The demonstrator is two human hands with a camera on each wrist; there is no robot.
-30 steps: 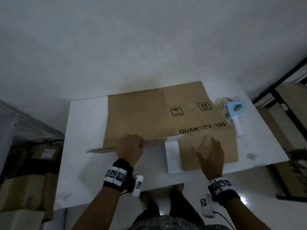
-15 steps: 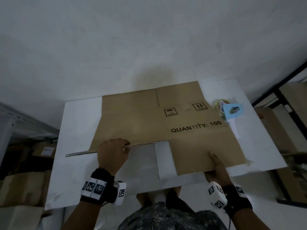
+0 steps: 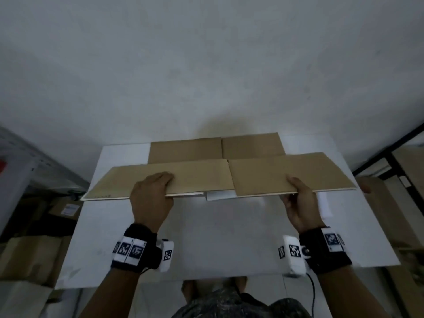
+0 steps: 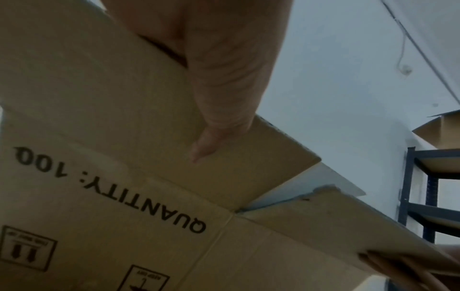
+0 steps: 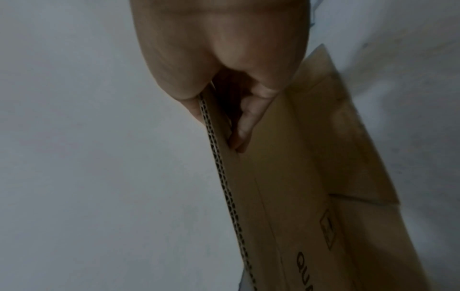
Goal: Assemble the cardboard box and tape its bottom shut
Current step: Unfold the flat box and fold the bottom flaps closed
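The flattened brown cardboard box (image 3: 263,175) hangs tilted above the white table (image 3: 218,237), its near edge raised and its far flaps (image 3: 218,149) lower at the back. My left hand (image 3: 158,187) grips the near edge of the left flap, fingers on top and thumb (image 4: 219,98) underneath. My right hand (image 3: 296,191) pinches the near edge of the right flap, thumb on top and fingers (image 5: 241,126) below on the corrugated edge. The printed face reading QUANTITY: 100 (image 4: 112,193) points downward. The tape dispenser is hidden.
A white sheet (image 3: 220,195) lies on the table under the box's near edge. Cardboard boxes (image 3: 29,255) are stacked on the floor at the left. A dark metal shelf (image 3: 390,157) and more cardboard (image 3: 390,214) stand at the right.
Both hands have lifted the box's near edge off the table. The right hand went from lying on the flap to gripping its edge. The box now hides the tape dispenser.
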